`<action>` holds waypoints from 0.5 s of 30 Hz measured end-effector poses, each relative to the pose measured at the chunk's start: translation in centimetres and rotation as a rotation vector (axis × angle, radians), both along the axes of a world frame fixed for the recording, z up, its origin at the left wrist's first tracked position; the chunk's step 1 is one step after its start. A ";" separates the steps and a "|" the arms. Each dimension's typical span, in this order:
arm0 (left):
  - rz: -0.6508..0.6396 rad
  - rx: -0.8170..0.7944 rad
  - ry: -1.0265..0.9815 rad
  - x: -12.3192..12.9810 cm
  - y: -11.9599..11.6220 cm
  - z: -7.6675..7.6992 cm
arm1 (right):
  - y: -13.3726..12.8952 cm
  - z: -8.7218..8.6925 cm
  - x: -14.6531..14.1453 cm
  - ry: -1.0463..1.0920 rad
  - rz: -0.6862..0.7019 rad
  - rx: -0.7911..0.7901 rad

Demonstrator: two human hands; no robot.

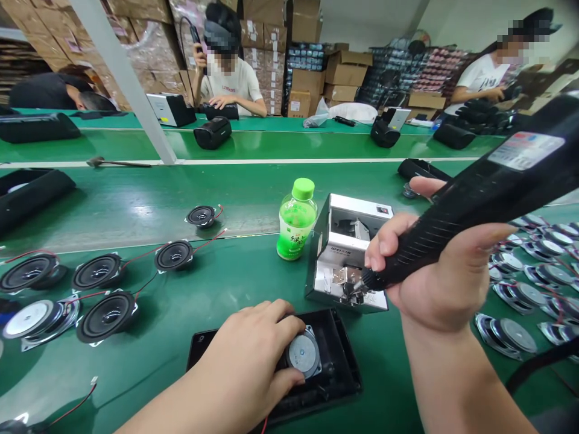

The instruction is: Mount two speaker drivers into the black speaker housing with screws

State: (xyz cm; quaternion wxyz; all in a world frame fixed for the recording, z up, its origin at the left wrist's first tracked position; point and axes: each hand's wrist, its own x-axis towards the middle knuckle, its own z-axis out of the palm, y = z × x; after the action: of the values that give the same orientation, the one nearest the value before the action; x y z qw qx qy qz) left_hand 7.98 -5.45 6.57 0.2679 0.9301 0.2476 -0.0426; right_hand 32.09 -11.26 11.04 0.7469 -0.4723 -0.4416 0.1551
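Observation:
My right hand (446, 265) is wrapped round a black electric screwdriver (479, 187) with a label on its body. The tool's tip points down and left at a silver screw feeder (357, 250), close to its front opening. My left hand (260, 346) grips a small round speaker (304, 354) by its rim, magnet side up. That speaker sits in a black plastic housing (341, 361) on the green bench. A red wire (265, 424) shows below my left hand. Whether a screw is on the tip is too small to tell.
A green-capped bottle (296, 226) stands left of the feeder. Loose speakers (108, 316) with wires lie at left, and several more (513, 334) at right. A white post (131, 84) rises behind. Across the bench a person (233, 78) works among black speaker housings (212, 132).

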 end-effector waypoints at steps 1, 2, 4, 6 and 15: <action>-0.005 0.004 0.001 0.0 0.0 0.0 | -0.1 0.0 -0.1 0.005 -0.001 -0.006; -0.011 0.009 0.004 0.1 0.1 0.1 | -0.2 0.1 -0.2 0.012 -0.004 -0.009; -0.022 0.015 0.015 0.1 0.1 0.2 | -0.4 0.1 -0.4 0.026 -0.007 -0.013; -0.025 0.017 0.024 0.2 0.1 0.4 | -0.5 0.1 -0.5 0.030 -0.005 -0.001; 0.032 -0.006 -0.159 -0.3 0.0 -0.2 | -1.4 0.8 -1.8 0.034 -0.012 -0.030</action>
State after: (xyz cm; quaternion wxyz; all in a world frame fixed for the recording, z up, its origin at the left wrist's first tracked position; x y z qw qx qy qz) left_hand 7.69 -5.46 6.40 0.2900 0.9257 0.2404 0.0348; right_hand 30.26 -12.71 11.85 0.7480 -0.4835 -0.4235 0.1651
